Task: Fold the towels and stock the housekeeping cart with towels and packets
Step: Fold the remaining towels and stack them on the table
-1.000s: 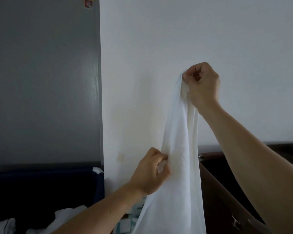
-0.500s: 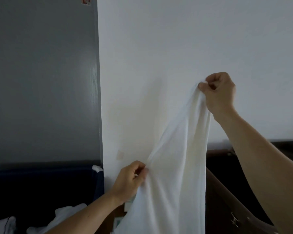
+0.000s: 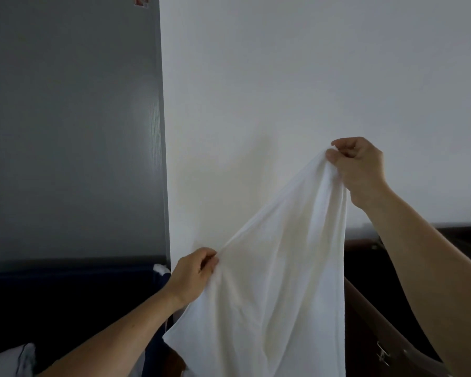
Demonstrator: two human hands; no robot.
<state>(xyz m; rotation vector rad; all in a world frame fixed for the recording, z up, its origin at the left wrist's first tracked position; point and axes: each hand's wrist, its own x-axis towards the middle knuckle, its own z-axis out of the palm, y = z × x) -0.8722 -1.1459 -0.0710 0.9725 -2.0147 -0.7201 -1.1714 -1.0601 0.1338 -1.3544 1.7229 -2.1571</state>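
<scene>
My left hand (image 3: 193,273), pinching the towel (image 3: 283,281), has pulled toward eight o'clock from my right hand (image 3: 362,167), which grips its corner, spreading it for folding.

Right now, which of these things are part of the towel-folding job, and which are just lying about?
In the job: white towel, pinched by left hand and right hand.
Just lying about: grey door, red sticker, metal latch.

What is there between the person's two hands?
In the head view, only the white towel spans that stretch: its edge runs from the raised right hand down to the lower left hand, both pinching it. Behind is white wall.
</scene>
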